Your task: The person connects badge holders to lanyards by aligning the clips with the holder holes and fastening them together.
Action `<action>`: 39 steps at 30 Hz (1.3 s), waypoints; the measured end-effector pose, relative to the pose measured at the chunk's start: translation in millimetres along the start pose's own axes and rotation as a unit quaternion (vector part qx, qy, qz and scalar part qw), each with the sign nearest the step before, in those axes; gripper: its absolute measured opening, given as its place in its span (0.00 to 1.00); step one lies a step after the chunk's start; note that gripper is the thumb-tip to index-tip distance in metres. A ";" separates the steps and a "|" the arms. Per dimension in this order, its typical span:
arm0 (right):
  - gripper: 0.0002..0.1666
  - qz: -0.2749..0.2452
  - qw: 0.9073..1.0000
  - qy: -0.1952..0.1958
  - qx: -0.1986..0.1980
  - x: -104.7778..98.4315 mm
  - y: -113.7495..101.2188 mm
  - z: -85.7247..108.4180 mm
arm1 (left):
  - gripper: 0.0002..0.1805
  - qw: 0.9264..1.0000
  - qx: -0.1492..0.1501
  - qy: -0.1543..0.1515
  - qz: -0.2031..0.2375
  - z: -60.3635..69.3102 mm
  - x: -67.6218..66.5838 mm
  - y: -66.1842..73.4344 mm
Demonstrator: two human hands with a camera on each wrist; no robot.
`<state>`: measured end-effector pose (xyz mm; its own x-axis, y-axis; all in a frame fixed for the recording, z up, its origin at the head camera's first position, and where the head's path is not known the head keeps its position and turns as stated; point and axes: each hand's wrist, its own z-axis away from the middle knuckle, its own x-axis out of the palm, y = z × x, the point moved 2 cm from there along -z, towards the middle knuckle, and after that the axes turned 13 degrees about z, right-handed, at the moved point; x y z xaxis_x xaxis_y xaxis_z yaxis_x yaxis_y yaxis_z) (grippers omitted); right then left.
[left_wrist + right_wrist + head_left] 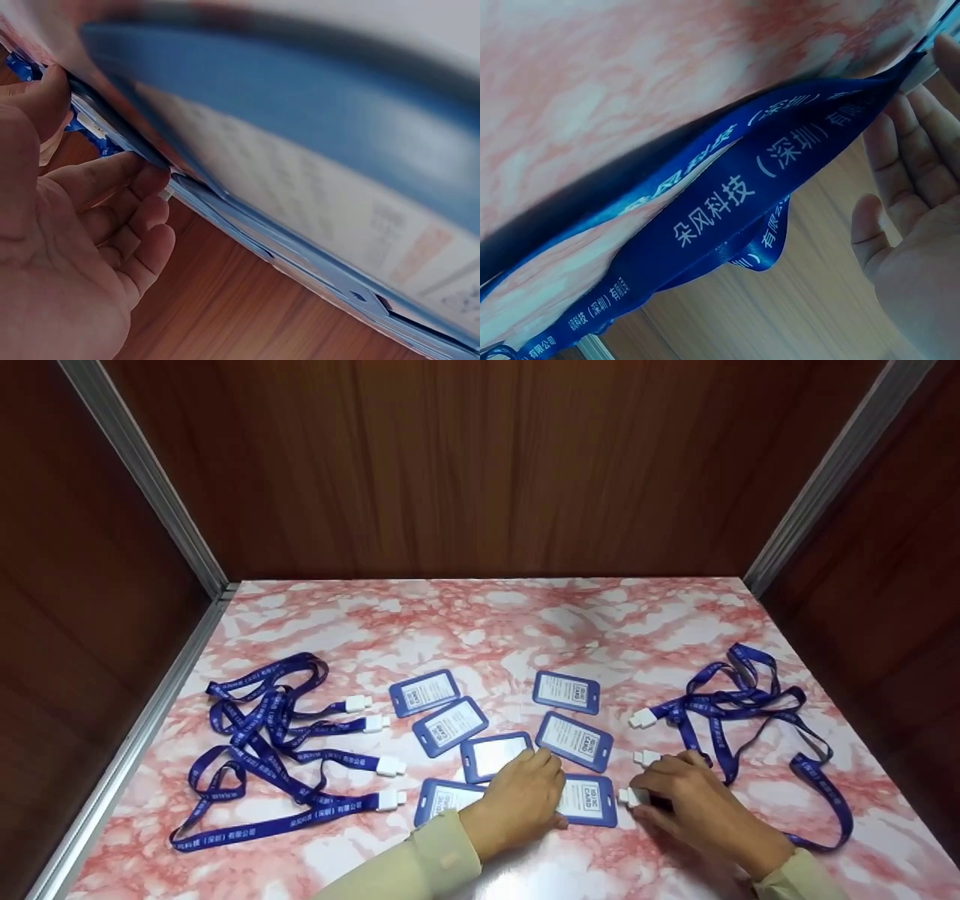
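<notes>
The left hand (521, 795) has its grip pinched on the edge of one badge holder (590, 801), which lies on the marbled desk (510, 615) between both hands. Seven blue holders show in all (two of them partly under the left hand and wrist). The right hand (694, 806) has its grip clamped on one white clip (632, 797), just beside that holder. Seven blue lanyards (712, 187) show their clips: four at left, three at right.
</notes>
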<state>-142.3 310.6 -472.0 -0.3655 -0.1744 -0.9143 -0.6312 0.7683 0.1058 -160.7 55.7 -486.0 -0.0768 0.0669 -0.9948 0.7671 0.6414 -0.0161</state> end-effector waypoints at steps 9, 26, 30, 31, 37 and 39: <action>0.16 0.002 1.000 -0.010 0.005 -0.7 -0.2 -0.2 | 0.34 1.000 -0.001 -0.002 -0.010 0.7 -2.6 1.5; 0.15 -0.009 1.000 -0.015 0.002 -0.5 -2.1 -2.6 | 0.32 1.000 -0.004 -0.021 0.022 1.1 -5.4 5.0; 0.15 -0.016 1.000 -0.013 -0.002 0.5 -2.1 -3.3 | 0.31 1.000 0.005 -0.004 0.004 2.3 -6.1 5.7; 0.15 -0.017 1.000 -0.012 -0.003 0.6 -2.2 -3.5 | 0.31 1.000 0.007 0.000 0.000 2.7 -6.2 5.9; 0.15 -0.023 1.000 -0.014 -0.005 0.5 -2.6 -4.0 | 0.32 1.000 0.006 0.006 0.001 3.2 -6.5 6.6; 0.15 -0.022 1.000 -0.011 -0.008 0.6 -2.6 -4.3 | 0.32 1.000 0.004 0.005 0.005 3.3 -6.8 6.6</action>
<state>-143.8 305.8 -471.2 -0.3217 -0.1937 -0.9268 -0.6579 0.7497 0.0716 -153.0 57.0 -479.6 -0.0750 0.0815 -0.9938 0.7728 0.6346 -0.0063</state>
